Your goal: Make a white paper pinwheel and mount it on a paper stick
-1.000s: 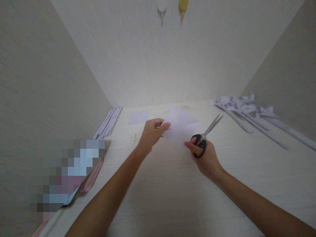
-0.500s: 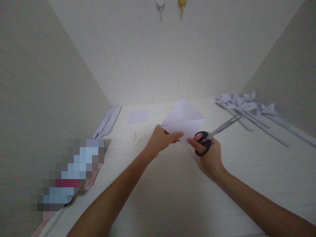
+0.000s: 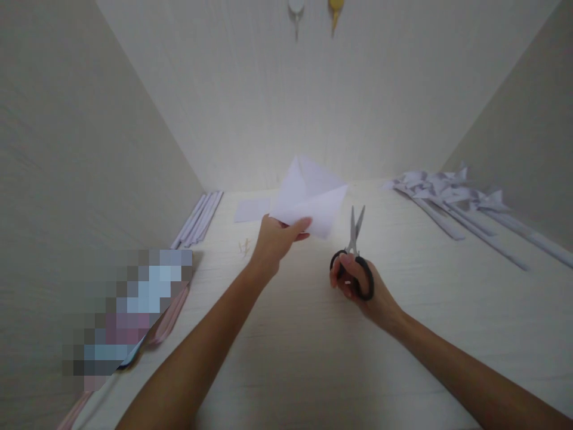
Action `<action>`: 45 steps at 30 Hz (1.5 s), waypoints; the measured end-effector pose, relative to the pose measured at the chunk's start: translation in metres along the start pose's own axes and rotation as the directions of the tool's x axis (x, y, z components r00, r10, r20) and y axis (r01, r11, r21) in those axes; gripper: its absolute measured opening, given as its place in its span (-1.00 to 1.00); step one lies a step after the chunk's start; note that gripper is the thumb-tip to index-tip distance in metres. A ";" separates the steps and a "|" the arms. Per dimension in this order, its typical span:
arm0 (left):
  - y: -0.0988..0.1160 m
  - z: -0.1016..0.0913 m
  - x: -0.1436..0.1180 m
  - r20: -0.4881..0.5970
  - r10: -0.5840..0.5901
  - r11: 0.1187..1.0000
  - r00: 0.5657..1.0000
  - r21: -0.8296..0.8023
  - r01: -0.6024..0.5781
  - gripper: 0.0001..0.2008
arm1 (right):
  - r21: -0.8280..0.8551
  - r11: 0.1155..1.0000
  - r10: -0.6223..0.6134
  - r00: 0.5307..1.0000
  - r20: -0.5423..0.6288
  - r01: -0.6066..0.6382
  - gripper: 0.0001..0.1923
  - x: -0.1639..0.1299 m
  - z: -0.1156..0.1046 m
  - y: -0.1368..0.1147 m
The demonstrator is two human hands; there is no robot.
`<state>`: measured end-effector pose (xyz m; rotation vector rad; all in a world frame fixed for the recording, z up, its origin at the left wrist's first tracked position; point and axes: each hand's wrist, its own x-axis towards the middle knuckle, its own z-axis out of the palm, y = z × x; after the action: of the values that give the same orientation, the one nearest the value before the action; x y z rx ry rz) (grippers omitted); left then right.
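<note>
Paper [image 3: 308, 200] is up in the air, pinched at its near edge in the grip of the left hand [image 3: 276, 242], thumb on top and fingers under, squeezed close. Its far corners have nothing holding them, so it could flop, and then a snip might go crooked. The grip of the right hand [image 3: 367, 289] is curled around the black handles of the scissors [image 3: 353, 245]. Their blades are a little way apart, pointing up and away, and do not touch the paper. If they snap together too near the left hand, they could nip the skin. If they bite too deep, the paper might rip, because it looks thin. Just past the left hand, a flat sheet [image 3: 249, 210] and tiny pale bits [image 3: 246, 245] lie on the tabletop [image 3: 286, 358]; a bump could scatter the bits, which look very light. Farther out, white rolls [image 3: 205, 220] lie on the left. On the right are folded paper shapes [image 3: 450, 188] and long sticks [image 3: 532, 235]; something landing there could squash the folds.
</note>
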<state>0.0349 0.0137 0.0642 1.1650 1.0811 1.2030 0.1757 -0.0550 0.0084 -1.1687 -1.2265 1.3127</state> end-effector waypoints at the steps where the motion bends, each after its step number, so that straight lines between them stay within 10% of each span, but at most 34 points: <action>1: 0.003 -0.001 0.000 -0.007 0.005 1.000 1.000 -0.016 -0.006 -0.69 | -0.046 0.999 0.008 0.999 0.053 -0.006 -0.59 -0.001 0.000 0.000; 9: 0.012 -0.003 -0.003 0.072 -0.003 0.999 0.997 -0.048 0.007 -0.71 | -0.302 0.952 0.008 0.981 0.194 0.052 -0.56 -0.005 0.000 -0.006; 45: 0.007 0.000 -0.004 0.105 -0.025 0.997 0.994 -0.063 0.032 -0.71 | -0.370 0.929 0.044 0.983 0.178 0.025 -0.58 -0.005 0.003 -0.007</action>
<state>0.0338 0.0101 0.0710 1.1458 0.9703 1.1345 0.1732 -0.0598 0.0160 -1.3386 -1.6597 1.2488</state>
